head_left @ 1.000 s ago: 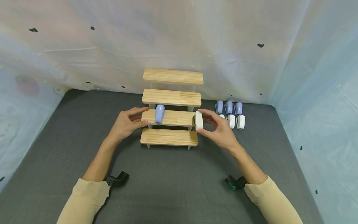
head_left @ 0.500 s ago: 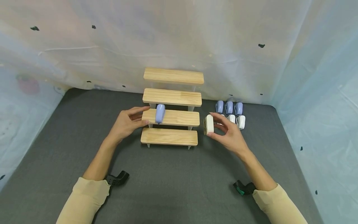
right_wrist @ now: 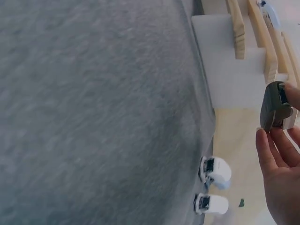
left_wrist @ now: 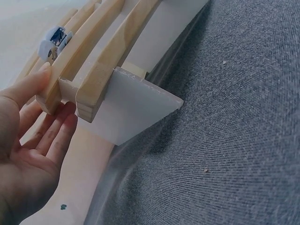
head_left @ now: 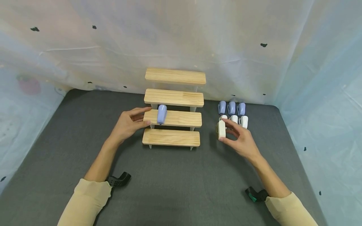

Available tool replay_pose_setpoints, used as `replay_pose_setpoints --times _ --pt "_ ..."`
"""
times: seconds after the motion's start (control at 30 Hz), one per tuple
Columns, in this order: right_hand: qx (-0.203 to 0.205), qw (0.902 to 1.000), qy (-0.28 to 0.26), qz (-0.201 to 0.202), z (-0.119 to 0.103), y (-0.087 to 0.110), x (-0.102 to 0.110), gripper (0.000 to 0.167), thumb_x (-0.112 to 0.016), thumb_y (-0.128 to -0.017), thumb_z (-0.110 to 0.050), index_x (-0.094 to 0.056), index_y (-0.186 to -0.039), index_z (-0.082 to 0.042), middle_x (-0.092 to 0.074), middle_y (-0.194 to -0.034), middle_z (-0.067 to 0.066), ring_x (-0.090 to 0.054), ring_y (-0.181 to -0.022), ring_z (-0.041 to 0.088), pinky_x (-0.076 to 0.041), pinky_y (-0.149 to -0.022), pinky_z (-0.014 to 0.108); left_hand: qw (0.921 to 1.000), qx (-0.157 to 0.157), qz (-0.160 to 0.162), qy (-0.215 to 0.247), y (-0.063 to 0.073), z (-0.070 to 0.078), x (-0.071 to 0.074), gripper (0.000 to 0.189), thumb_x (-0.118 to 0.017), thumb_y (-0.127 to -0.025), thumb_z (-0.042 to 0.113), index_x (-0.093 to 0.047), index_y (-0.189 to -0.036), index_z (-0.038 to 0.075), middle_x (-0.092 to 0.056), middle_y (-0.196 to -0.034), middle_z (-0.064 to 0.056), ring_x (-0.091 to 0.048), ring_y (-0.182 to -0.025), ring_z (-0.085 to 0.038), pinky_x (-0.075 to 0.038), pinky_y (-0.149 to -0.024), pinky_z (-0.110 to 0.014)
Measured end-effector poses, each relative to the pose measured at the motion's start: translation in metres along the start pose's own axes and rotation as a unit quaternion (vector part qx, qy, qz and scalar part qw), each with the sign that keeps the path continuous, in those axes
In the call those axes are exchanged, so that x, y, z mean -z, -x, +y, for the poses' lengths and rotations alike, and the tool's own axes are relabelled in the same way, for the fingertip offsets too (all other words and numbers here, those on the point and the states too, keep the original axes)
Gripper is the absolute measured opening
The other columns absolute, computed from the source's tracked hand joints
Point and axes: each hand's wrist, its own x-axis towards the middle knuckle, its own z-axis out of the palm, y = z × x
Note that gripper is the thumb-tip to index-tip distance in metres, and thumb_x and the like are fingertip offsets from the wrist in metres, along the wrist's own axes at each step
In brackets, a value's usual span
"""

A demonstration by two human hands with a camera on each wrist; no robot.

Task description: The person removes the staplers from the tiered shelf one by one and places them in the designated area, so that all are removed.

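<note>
My left hand (head_left: 126, 126) grips the left end of a board on the four-step wooden display shelf (head_left: 171, 137). In the left wrist view its thumb lies on the board and the fingers are below. On that same board, near my left hand, sits a blue-purple mini stapler (head_left: 162, 114). My right hand (head_left: 240, 138) pinches a white mini stapler (head_left: 222, 129) between thumb and fingertips, held off the table to the right of the shelf. In the right wrist view this stapler (right_wrist: 270, 105) looks dark from its shaded side.
Beyond my right hand stand a row of three blue-purple staplers (head_left: 231, 108) and a nearer row of white staplers (head_left: 243, 122), partly covered by the hand. A dark grey cloth (head_left: 175, 182) covers the table. Pale sheeting (head_left: 237, 75) hangs behind and at both sides.
My right hand has moved right and a little nearer, away from the shelf's right end, carrying the white stapler. The left hand stays at the shelf.
</note>
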Motion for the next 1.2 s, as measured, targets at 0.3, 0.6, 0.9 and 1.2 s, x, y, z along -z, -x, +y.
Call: replay_pose_setpoints --times 0.3,0.6,0.9,1.2 --pt "-0.026 0.9995 0.020 -0.003 0.011 0.007 0.007 0.070 -0.079 -0.081 0.007 -0.047 -0.143 0.006 -0.055 -0.136 0.024 -0.060 -0.115 0.036 -0.051 -0.097 0.045 0.9999 0.003 0.003 -0.010 0.005 0.017 -0.001 0.054 -0.078 -0.089 0.014 -0.059 -0.138 0.005 -0.055 -0.139 -0.015 -0.053 -0.129 -0.033 -0.045 -0.108 -0.047" --pt "-0.040 0.9989 0.023 0.003 0.031 0.012 0.013 0.071 -0.079 -0.079 0.009 -0.047 -0.143 0.006 -0.052 -0.139 0.025 -0.057 -0.118 0.034 -0.054 -0.093 0.040 0.9999 -0.007 0.003 -0.007 0.000 -0.001 0.001 0.055 -0.080 -0.087 0.020 -0.061 -0.138 0.016 -0.056 -0.139 -0.008 -0.054 -0.128 -0.028 -0.046 -0.107 -0.043" --pt "-0.039 0.9990 0.018 0.011 0.061 0.016 0.014 0.071 -0.080 -0.077 0.011 -0.049 -0.140 0.007 -0.053 -0.137 0.023 -0.054 -0.120 0.033 -0.055 -0.091 0.024 0.9999 -0.011 0.002 -0.006 -0.001 -0.003 0.001 0.055 -0.080 -0.087 0.021 -0.061 -0.138 0.016 -0.056 -0.139 -0.007 -0.054 -0.128 -0.027 -0.046 -0.108 -0.041" --pt "-0.064 0.9960 0.063 0.007 0.092 0.018 0.015 0.072 -0.083 -0.078 0.002 -0.050 -0.142 -0.001 -0.057 -0.134 0.019 -0.059 -0.115 0.029 -0.054 -0.087 0.014 0.9999 -0.012 0.004 -0.007 -0.001 -0.003 0.000 0.054 -0.080 -0.087 0.022 -0.062 -0.138 0.017 -0.057 -0.137 -0.007 -0.054 -0.129 -0.026 -0.045 -0.109 -0.041"
